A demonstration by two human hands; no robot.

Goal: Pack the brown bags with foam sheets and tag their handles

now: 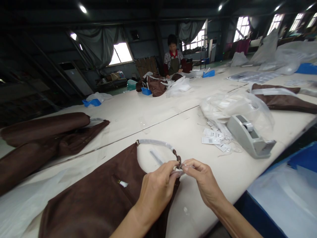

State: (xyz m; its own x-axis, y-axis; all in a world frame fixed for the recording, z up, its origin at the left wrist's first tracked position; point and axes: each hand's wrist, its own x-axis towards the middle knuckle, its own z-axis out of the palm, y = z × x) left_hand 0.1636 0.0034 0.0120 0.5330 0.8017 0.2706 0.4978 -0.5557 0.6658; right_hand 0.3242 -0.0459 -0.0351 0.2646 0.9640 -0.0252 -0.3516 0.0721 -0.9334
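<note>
A brown handbag (99,191) lies flat on the pale table in front of me. Its strap (156,142), wrapped in clear plastic, curves from the left corner round to the metal fitting at the right. At that fitting, my left hand (158,181) pinches a thin translucent strip of wrapping (178,171). Close against it, my right hand (204,180) has thumb and forefinger pressed together on the same strip. The fingertips partly hide the fitting. A small zip pull (122,183) wrapped in white shows on the bag's front.
A grey tape dispenser (250,137) stands at the right beside white hang tags (213,137) and a clear plastic bag (237,105). More brown bags (49,129) lie at the left. A co-worker (173,59) stands across the table. A blue bin (257,211) holds plastic at lower right.
</note>
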